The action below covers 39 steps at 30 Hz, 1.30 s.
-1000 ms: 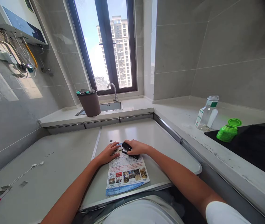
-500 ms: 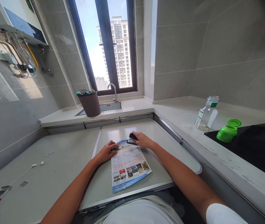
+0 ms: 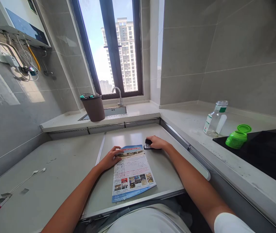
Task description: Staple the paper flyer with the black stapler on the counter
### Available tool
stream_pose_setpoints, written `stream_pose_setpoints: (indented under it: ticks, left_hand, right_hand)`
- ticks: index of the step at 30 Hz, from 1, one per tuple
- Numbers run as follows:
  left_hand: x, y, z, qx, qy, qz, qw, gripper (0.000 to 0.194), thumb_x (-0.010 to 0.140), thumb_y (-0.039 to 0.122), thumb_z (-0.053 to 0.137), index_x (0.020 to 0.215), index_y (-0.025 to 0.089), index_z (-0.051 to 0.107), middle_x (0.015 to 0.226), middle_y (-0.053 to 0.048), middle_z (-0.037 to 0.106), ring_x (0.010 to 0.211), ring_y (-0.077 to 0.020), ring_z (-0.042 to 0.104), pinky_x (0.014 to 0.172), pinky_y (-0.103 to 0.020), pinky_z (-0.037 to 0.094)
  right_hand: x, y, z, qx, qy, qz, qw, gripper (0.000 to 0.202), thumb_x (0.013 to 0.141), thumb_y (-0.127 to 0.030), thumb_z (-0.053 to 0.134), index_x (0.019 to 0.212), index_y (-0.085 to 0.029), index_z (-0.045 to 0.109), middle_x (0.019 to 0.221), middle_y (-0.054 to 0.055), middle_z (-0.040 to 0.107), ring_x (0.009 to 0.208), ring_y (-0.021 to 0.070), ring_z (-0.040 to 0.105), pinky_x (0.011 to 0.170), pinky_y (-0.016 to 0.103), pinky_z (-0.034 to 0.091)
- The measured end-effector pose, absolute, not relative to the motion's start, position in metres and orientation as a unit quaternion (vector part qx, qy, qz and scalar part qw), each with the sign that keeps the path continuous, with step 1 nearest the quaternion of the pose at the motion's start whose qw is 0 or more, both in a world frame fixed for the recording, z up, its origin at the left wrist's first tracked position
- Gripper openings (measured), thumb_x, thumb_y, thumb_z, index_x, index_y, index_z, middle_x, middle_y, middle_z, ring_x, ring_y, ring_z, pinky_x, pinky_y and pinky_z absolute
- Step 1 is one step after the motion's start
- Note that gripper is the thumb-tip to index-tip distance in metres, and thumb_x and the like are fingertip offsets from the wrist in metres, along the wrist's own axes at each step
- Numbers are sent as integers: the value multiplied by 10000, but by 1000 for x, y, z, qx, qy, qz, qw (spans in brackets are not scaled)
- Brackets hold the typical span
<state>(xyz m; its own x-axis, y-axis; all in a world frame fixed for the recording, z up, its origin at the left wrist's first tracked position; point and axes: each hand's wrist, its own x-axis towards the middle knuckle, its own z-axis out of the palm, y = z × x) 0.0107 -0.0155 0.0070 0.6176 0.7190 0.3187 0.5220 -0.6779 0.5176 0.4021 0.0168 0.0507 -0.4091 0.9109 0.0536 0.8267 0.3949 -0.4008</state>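
A printed leaflet (image 3: 134, 170) with blue borders and a row of small photos lies on the pale tabletop in front of me. My left hand (image 3: 112, 157) grips its upper left edge, the fingers bent over the paper and the thumb lower down. Just right of the leaflet's top corner, my right hand (image 3: 156, 142) is closed around a small black stapler (image 3: 148, 144). The stapler rests on or just over the tabletop, apart from the paper. My right fingers partly cover its rear end.
A brown bin (image 3: 93, 109) stands by the sink (image 3: 115, 111) and faucet. On the right counter are a clear glass bottle (image 3: 215, 119), a green container (image 3: 236, 139) with its lid flipped up, and a black cooktop (image 3: 266, 152). A white cord (image 3: 22, 183) lies at left.
My right hand has moved right with the stapler, off the leaflet's top edge. The leaflet has shifted and turned slightly to the left, and its printed heading now shows. My left hand stays on it.
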Motion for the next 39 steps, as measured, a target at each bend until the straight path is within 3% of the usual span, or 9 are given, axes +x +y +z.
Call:
stream_pose_setpoints:
  ticks: [5, 10, 18, 22, 30, 39]
  left_hand:
    - [10, -15, 5, 884, 345, 254, 189, 364, 990, 244, 651, 1353, 254, 684, 1453, -127, 518, 1280, -264, 637, 1078, -407, 549]
    - [8, -13, 3, 884, 350, 246, 187, 364, 1005, 280, 642, 1367, 261, 678, 1457, -122, 512, 1256, -252, 646, 1074, -398, 547]
    - [11, -15, 4, 881, 356, 238, 200, 393, 1010, 296, 629, 1401, 279, 664, 1460, -119, 501, 1203, -232, 663, 1038, -382, 563]
    - [10, -15, 4, 881, 364, 241, 181, 400, 1001, 312, 635, 1399, 282, 662, 1443, -120, 520, 1282, -259, 621, 1088, -411, 537]
    - [10, -13, 2, 888, 370, 228, 151, 362, 1002, 318, 608, 1353, 285, 690, 1420, -110, 541, 1317, -265, 600, 1161, -442, 488]
    - [10, -12, 2, 888, 369, 227, 152, 361, 1002, 314, 603, 1348, 267, 694, 1415, -121, 544, 1311, -265, 594, 1152, -454, 494]
  right_hand:
    - [397, 14, 54, -428, -879, 167, 128, 149, 741, -148, 721, 868, -188, 655, 906, 23, 691, 812, 168, 581, 672, 231, 370]
    - [392, 7, 57, -401, -887, 188, 131, 197, 826, -344, 769, 872, -187, 659, 771, -24, 621, 703, 134, 515, 633, 238, 329]
    - [375, 3, 52, -326, -915, 205, 125, 202, 854, -330, 773, 972, -186, 695, 909, 9, 674, 791, 146, 554, 687, 231, 368]
    - [369, 0, 51, -344, -910, 197, 119, 197, 873, -321, 761, 1015, -202, 694, 850, -2, 672, 726, 137, 538, 642, 229, 345]
    - [359, -2, 51, -405, -896, 151, 103, 270, 775, -348, 858, 976, -233, 718, 897, 8, 718, 813, 165, 604, 642, 234, 331]
    - [348, -5, 49, -414, -906, 78, 28, 188, 883, -377, 762, 1019, -265, 697, 1066, 38, 759, 951, 216, 676, 643, 271, 315]
